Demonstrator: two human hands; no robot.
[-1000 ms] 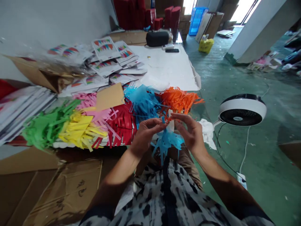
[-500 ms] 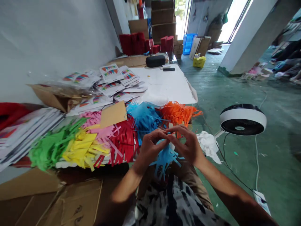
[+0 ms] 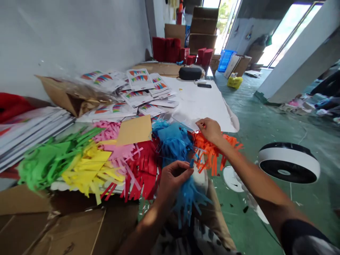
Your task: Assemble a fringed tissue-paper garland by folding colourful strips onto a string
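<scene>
My left hand [image 3: 176, 177] pinches the top of a light blue tissue-paper tassel [image 3: 189, 198], whose cut strips hang over my lap. My right hand [image 3: 209, 129] is stretched forward over the orange tassels [image 3: 209, 152], at the edge of some clear plastic [image 3: 183, 120]. Its fingers are closed together; what they grip, if anything, is hidden. Between the hands lies a heap of blue tassels [image 3: 174, 141]. Further left along the table edge are red tassels [image 3: 145, 170], pink [image 3: 124, 156], yellow [image 3: 91, 166] and green [image 3: 53, 156] ones.
A tan card [image 3: 135, 130] rests on the tassels. Printed packets [image 3: 139, 79] are piled behind, beside an open cardboard box [image 3: 61, 94]. On the white table surface [image 3: 202, 102] are a black case [image 3: 190, 73] and a phone [image 3: 204, 85]. A fan [image 3: 289, 161] stands at right.
My right hand has left the blue tassel and moved forward to the clear plastic. My left hand still holds the tassel, slightly lower. The camera view has shifted.
</scene>
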